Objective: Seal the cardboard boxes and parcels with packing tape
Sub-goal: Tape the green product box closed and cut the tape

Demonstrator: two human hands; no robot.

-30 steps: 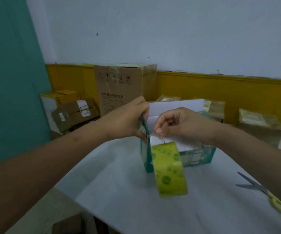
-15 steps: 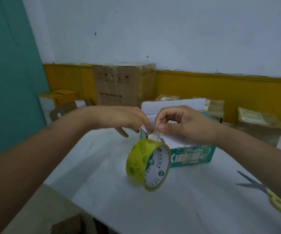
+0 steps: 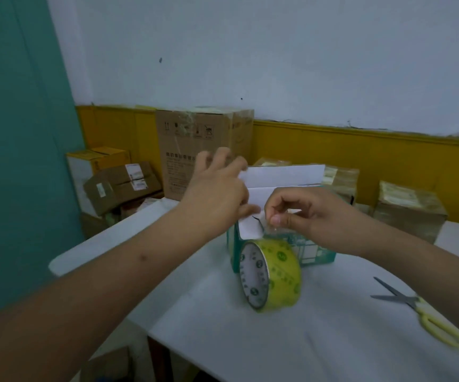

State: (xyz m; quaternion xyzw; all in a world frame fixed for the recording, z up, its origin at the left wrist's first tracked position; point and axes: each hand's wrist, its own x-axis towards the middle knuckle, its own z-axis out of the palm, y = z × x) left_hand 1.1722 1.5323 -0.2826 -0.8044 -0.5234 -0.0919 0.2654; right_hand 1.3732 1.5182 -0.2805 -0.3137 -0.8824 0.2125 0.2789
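A small teal box [image 3: 318, 250] with white flaps [image 3: 283, 176] standing up sits mid-table. A yellow-green roll of packing tape [image 3: 271, 274] hangs in front of it by its loose clear end. My right hand [image 3: 313, 216] pinches that tape end at the box's near left corner. My left hand [image 3: 218, 191] hovers at the left side of the box with its fingers spread; its thumb lies against a white flap.
Yellow-handled scissors [image 3: 427, 315] lie on the white table [image 3: 291, 348] at the right. Taped brown parcels [image 3: 407, 213] stand behind the box. A tall carton [image 3: 195, 150] and smaller boxes [image 3: 121, 186] are stacked at the back left by the teal wall.
The tape roll has swung to the right and lower, its core now facing left. My left hand has let go near the tape end and lifted, its fingers opening.
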